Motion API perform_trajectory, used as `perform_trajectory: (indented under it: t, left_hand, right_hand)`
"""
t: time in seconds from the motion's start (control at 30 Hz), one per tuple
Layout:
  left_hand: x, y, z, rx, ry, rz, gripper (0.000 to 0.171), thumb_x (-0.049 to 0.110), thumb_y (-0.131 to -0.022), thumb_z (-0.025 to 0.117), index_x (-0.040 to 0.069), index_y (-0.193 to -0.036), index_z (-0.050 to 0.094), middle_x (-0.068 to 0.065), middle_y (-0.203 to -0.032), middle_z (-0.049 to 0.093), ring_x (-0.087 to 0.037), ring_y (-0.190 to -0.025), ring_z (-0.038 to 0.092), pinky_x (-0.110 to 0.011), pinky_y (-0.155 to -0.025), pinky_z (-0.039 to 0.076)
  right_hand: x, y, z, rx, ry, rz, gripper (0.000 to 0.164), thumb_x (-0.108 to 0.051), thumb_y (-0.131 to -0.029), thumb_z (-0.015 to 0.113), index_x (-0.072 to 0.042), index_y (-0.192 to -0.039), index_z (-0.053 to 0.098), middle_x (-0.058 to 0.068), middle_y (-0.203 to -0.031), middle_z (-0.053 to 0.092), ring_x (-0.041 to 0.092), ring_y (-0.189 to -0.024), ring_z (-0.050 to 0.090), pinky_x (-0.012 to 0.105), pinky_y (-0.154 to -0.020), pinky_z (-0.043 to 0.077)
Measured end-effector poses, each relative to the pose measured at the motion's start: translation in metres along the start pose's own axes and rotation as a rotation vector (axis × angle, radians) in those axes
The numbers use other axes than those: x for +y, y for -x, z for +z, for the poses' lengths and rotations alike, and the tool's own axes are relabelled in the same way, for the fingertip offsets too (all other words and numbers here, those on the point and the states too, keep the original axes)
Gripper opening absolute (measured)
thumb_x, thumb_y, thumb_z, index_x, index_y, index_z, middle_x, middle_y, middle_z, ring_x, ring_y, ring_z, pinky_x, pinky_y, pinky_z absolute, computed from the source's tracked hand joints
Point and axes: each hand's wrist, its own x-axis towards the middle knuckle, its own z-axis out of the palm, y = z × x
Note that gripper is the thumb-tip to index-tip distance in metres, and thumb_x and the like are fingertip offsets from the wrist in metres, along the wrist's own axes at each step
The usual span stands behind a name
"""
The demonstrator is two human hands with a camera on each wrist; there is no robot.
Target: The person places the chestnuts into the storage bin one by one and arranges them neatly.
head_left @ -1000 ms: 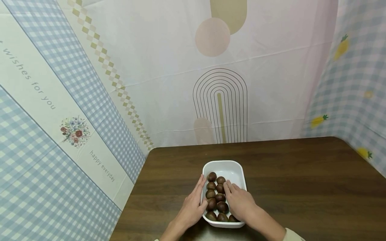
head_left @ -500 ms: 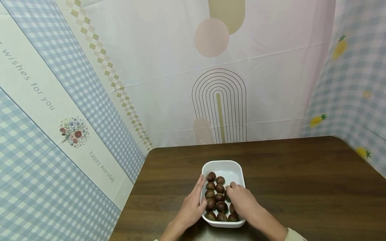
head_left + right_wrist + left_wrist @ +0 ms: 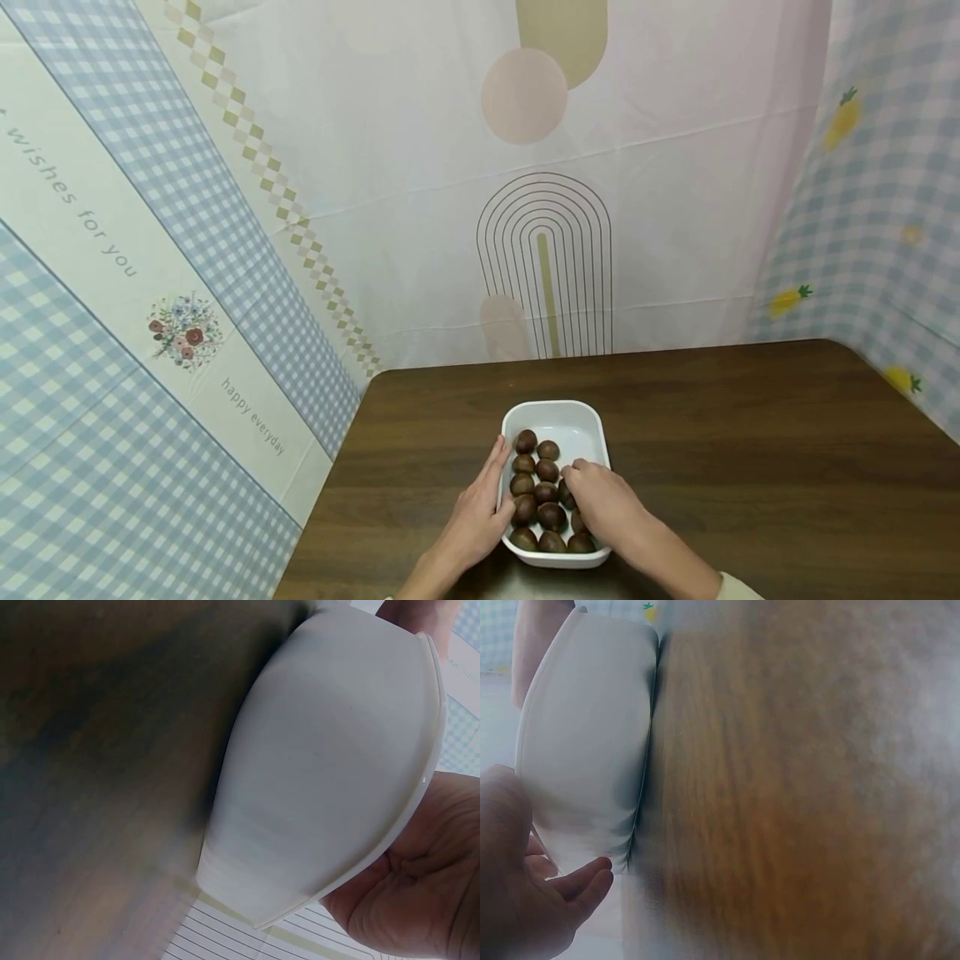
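A white rectangular tray (image 3: 557,560) stands on the table, with several glossy brown chestnuts (image 3: 552,517) in uneven rows along its left and near parts. My left hand (image 3: 476,510) holds the tray's left side, fingers along the outer wall and thumb over the rim. Inside the tray on the right, my right hand (image 3: 604,497) has its fingers bent down around a chestnut (image 3: 567,495), which shows partly beside them. Another chestnut (image 3: 579,522) peeks out under that palm. In the right wrist view the tray wall (image 3: 330,757) hides the fingertips.
Dark wooden table (image 3: 720,450) surface surrounds the tray. Behind it hangs a pale printed cloth (image 3: 420,250), with blue checked cloth (image 3: 885,225) on the right and another checked cloth (image 3: 82,383) on the left.
The right hand has gone from straight fingers over the chestnuts to bent fingers, shifting slightly right and uncovering chestnuts on the tray's right side. The left hand stays in place.
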Motion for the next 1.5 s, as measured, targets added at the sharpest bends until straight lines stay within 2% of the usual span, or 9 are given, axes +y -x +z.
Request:
perform_trajectory:
  t: [0.27, 0.47, 0.7, 0.97, 1.23, 1.5]
  left_hand:
    - [0.001, 0.0, 0.0, 0.0, 0.0, -0.002, 0.076, 0.007, -0.092, 0.058, 0.004, -0.165, 0.036, -0.011, -0.174, 0.029, -0.034, -0.144, 0.05, -0.056, -0.108, 0.049]
    - [0.001, 0.0, 0.0, -0.009, 0.013, -0.01, 0.077, 0.006, -0.092, 0.058, 0.004, -0.165, 0.035, -0.01, -0.174, 0.028, -0.033, -0.146, 0.049, -0.057, -0.109, 0.047]
    - [0.002, 0.0, 0.001, -0.011, 0.019, -0.012, 0.077, 0.006, -0.092, 0.058, 0.005, -0.165, 0.035, -0.01, -0.174, 0.027, -0.033, -0.146, 0.048, -0.057, -0.109, 0.047]
    - [0.002, 0.0, 0.001, 0.006, 0.008, 0.0, 0.077, 0.006, -0.092, 0.058, 0.006, -0.166, 0.035, -0.011, -0.174, 0.028, -0.034, -0.145, 0.049, -0.058, -0.109, 0.047]
    - [0.002, 0.0, 0.001, 0.029, -0.031, 0.013, 0.076, 0.007, -0.091, 0.059, 0.007, -0.164, 0.039, -0.015, -0.171, 0.032, -0.034, -0.143, 0.052, -0.057, -0.106, 0.05]
    - [0.002, 0.0, 0.004, 0.034, -0.042, 0.007, 0.075, 0.007, -0.091, 0.058, 0.007, -0.164, 0.039, -0.015, -0.171, 0.033, -0.035, -0.141, 0.053, -0.056, -0.107, 0.049]
  right_hand:
    - [-0.002, 0.004, -0.001, 0.016, 0.012, 0.001, 0.025, 0.015, -0.072, 0.076, 0.0, -0.092, 0.07, 0.008, -0.083, 0.061, 0.027, -0.074, 0.066, 0.043, -0.059, 0.058]
    - [-0.005, 0.008, -0.004, 0.033, 0.022, -0.002, 0.026, 0.01, -0.078, 0.077, -0.001, -0.101, 0.071, 0.009, -0.092, 0.065, 0.028, -0.082, 0.067, 0.044, -0.062, 0.058]
    - [-0.003, 0.015, -0.009, 0.099, 0.055, -0.042, 0.032, 0.004, -0.078, 0.081, -0.001, -0.109, 0.073, 0.013, -0.107, 0.07, 0.031, -0.101, 0.069, 0.046, -0.08, 0.06]
    - [0.004, 0.026, -0.021, 0.16, 0.113, -0.089, 0.044, 0.001, -0.075, 0.086, -0.001, -0.118, 0.073, 0.017, -0.12, 0.071, 0.035, -0.117, 0.066, 0.051, -0.094, 0.057]
    - [0.01, 0.04, -0.036, 0.14, 0.082, -0.01, 0.057, -0.003, -0.077, 0.09, 0.0, -0.13, 0.07, 0.022, -0.139, 0.064, 0.041, -0.13, 0.061, 0.056, -0.098, 0.054]
    - [0.018, 0.058, -0.042, 0.113, 0.029, 0.06, 0.05, -0.003, -0.083, 0.086, 0.004, -0.13, 0.07, 0.021, -0.137, 0.067, 0.038, -0.122, 0.067, 0.05, -0.089, 0.059]
